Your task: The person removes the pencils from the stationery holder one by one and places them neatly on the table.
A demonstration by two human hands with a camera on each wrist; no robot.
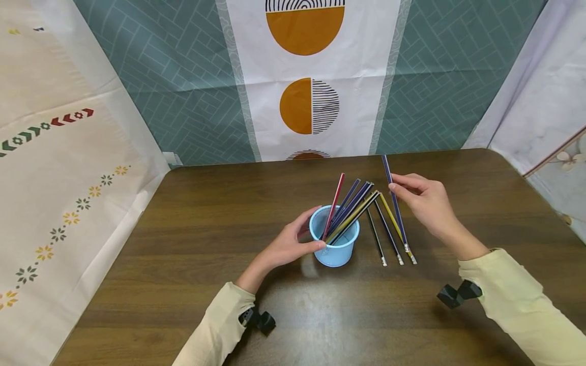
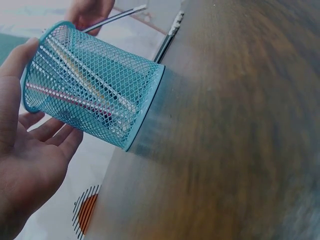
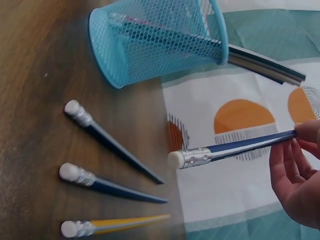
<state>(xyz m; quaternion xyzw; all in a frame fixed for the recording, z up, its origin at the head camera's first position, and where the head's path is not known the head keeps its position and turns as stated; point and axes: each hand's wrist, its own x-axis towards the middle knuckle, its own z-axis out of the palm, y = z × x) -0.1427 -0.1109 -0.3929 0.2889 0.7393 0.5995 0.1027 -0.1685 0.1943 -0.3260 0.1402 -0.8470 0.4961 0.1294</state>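
From my remote seat I'm counting one blue mesh cup [image 1: 334,255] standing on the table [image 1: 206,229], holding one red pencil [image 1: 333,206] and several other pencils [image 1: 352,203], too overlapped to count; three are lying just right of it: two dark pencils [image 3: 120,146], one yellow pencil [image 3: 125,223]. The left grip [image 1: 287,247] is clasping the cup; the right grip [image 1: 423,198], raised, is pinching one blue pencil [image 1: 398,213], eraser end nearer.

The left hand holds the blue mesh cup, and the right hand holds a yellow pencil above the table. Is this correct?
Not quite: the pencil in the right hand is dark blue, as the right wrist view shows. The rest stands.
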